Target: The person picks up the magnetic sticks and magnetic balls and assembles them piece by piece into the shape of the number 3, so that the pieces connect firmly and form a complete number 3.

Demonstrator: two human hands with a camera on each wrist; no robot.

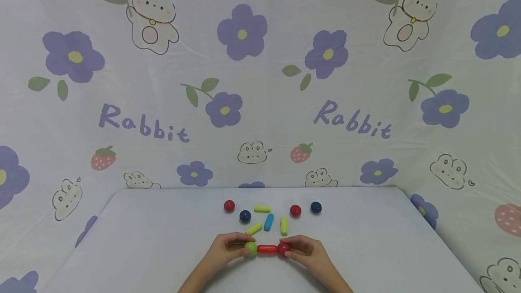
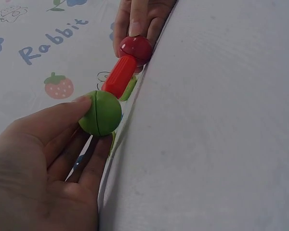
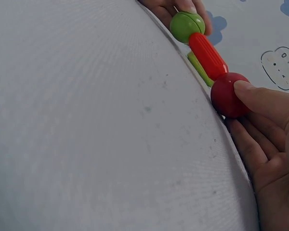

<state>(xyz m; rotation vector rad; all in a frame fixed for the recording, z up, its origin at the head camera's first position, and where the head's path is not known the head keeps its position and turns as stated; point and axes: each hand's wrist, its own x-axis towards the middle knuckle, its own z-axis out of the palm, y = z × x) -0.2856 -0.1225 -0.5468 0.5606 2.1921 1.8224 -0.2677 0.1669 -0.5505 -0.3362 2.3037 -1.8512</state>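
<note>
Near the front of the table, my left hand pinches a green ball between thumb and fingers. A red ball is pinched the same way by my right hand. Between the two balls runs a red ridged rod, its ends meeting them in a straight line. The left wrist view shows a seam around the green ball, with the thumb on its near side. In the right wrist view my thumb lies on the red ball, and the fingers support it from below.
Beyond the hands lie yellow-green rods and a blue rod. Farther back are two loose red balls and two dark blue balls. A printed rabbit-and-flower cloth hangs behind the white table.
</note>
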